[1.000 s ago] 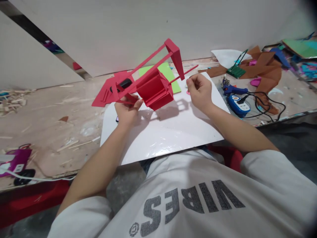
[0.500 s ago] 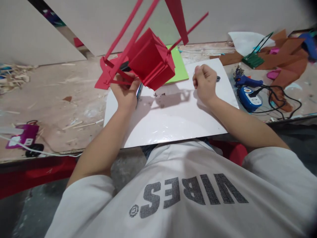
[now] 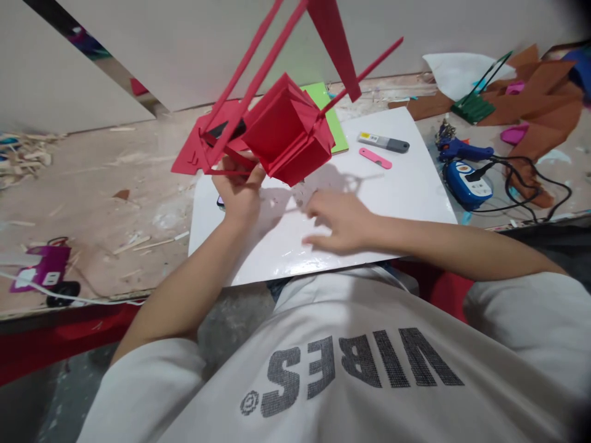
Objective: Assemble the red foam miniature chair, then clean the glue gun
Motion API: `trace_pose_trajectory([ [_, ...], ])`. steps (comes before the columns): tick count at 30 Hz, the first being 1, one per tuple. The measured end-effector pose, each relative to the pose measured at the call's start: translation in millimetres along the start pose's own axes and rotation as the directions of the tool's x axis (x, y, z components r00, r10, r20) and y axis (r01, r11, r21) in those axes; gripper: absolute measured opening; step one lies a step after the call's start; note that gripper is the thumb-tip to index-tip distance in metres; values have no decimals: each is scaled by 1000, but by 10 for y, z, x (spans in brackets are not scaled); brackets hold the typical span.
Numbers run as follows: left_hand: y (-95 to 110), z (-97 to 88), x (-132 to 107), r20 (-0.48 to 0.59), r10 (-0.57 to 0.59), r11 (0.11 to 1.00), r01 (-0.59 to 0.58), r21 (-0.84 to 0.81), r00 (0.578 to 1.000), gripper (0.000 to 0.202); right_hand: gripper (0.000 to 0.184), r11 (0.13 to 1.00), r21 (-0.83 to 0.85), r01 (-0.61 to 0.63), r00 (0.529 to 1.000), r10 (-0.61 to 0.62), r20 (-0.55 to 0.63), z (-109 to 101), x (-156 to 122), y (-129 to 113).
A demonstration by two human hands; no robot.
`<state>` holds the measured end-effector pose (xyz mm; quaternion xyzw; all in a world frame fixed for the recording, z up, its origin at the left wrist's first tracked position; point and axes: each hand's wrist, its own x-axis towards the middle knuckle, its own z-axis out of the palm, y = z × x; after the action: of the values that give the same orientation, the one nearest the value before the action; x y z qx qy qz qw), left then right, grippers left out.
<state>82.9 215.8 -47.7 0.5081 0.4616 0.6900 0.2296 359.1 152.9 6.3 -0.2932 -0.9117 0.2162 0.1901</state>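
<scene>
My left hand (image 3: pixel 237 191) is closed around the base of a red craft model (image 3: pixel 290 135), holding it tilted above the white board (image 3: pixel 272 264). The model has a boxy middle, long thin strips and flat panels; it may be foam sheet or card. Over the board, my right hand (image 3: pixel 344 221) is empty with its fingers apart, close to small dark scraps. Beyond it lie a grey tool with a clear, yellow-labelled end (image 3: pixel 384 142) and a pink cutter-like tool (image 3: pixel 375 158). Part of a phone-like object (image 3: pixel 220 201) shows beside my left hand.
A green pad (image 3: pixel 339 136) lies behind the model. To the right are a blue glue gun (image 3: pixel 464 151), a blue and white device (image 3: pixel 467 183) with black cables, and brown sheets (image 3: pixel 549 101). Wood scraps (image 3: pixel 32 157) and a purple device (image 3: pixel 48 267) are on the left.
My right hand has moved left and nearer my body, its curled fingers opening out. Both tools it covered now show. The red model has shifted slightly right and down.
</scene>
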Motion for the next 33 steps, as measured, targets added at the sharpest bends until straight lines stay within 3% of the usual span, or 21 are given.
trace_pose_trajectory([
  [2, 30, 1, 69, -44, 55, 998, -56, -18, 998, 77, 64, 952, -158, 262, 935, -210, 286, 96, -43, -362],
  [3, 53, -1, 114, -54, 89, 996, -90, -8, 995, 77, 61, 921, -187, 341, 891, -253, 378, 164, -40, -525],
  [4, 81, -2, 163, -46, 115, 993, -114, 25, 992, 77, 47, 897, -208, 390, 857, -271, 439, 236, -20, -666],
  [5, 115, -2, 211, -37, 137, 989, -134, 66, 990, 77, 40, 872, -240, 427, 840, -284, 461, 306, 13, -783],
  [9, 290, 57, 351, -25, 194, 977, -190, 98, 981, 73, 48, 784, -254, 566, 760, -378, 528, 454, 177, -1001],
  [13, 442, 247, 363, 27, 202, 977, -203, 61, 979, 73, 39, 707, -210, 675, 658, -448, 605, 392, 243, -1030],
  [16, 479, 460, 281, 66, 155, 986, -158, 44, 986, 73, 40, 697, -190, 691, 631, -454, 629, 296, 237, -1073],
  [21, 398, 743, 67, 88, 57, 996, -63, 69, 995, 57, 39, 704, -151, 694, 635, -500, 589, 188, 203, -1150],
  [24, 299, 782, -43, 83, 45, 998, -49, 43, 996, 54, 37, 709, -111, 696, 632, -533, 562, 268, 182, -1116],
  [27, 198, 733, -144, 96, -6, 996, -2, 85, 995, 51, 36, 730, -109, 675, 668, -540, 512, 415, 185, -980],
  [30, 149, 633, -223, 139, -52, 997, 43, 66, 989, 54, 33, 690, -102, 717, 673, -647, 359, 467, 211, -727],
  [33, 197, 534, -262, 139, -45, 999, 42, 23, 989, 53, 42, 653, -159, 741, 670, -737, 93, 389, 221, -384],
])
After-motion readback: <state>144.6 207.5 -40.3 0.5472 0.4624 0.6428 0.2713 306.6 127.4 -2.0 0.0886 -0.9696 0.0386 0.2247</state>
